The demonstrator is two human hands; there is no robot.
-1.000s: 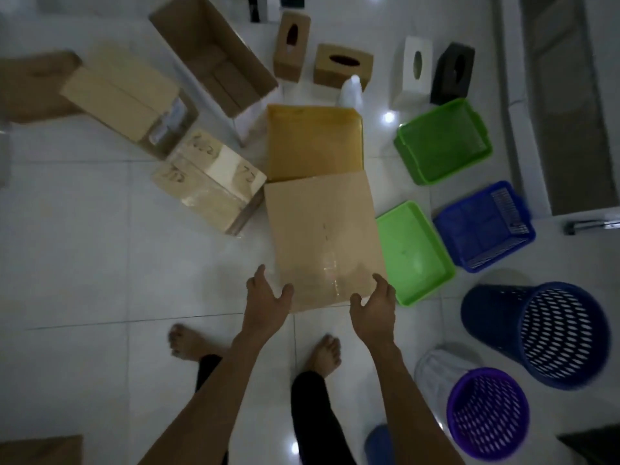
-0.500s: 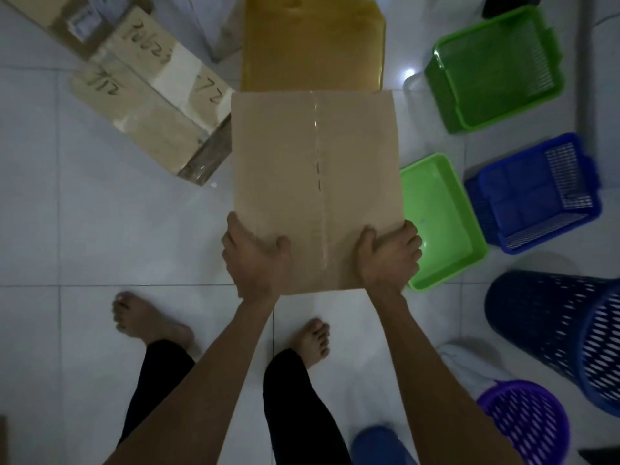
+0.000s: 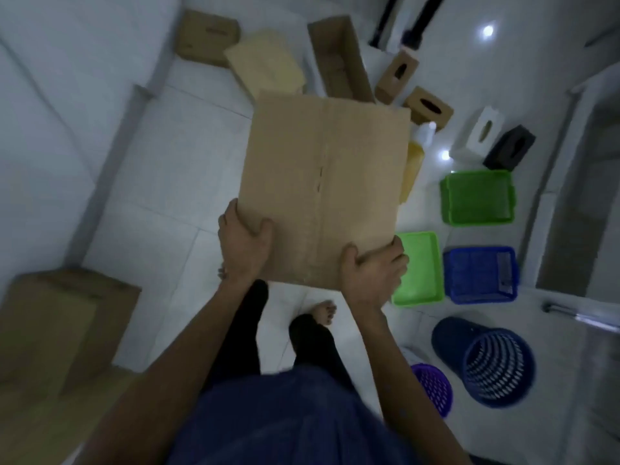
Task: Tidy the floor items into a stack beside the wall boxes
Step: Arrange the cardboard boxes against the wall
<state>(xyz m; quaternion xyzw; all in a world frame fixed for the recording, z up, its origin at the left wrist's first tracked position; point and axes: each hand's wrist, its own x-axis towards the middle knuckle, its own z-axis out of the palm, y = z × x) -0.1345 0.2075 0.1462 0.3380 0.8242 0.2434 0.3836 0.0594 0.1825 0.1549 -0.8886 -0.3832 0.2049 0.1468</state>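
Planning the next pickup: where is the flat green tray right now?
In the head view the flat green tray lies on the floor right of centre, its left edge behind the right hand, the blue basket on its right.

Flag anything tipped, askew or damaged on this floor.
Nothing spilled or clearly broken. The flat carton, gripped by the left hand and right hand, shows small dark gaps along its centre seam. One brown tissue box stands on end while the second tissue box lies flat. Whether the dark blue bin is tipped is unclear.
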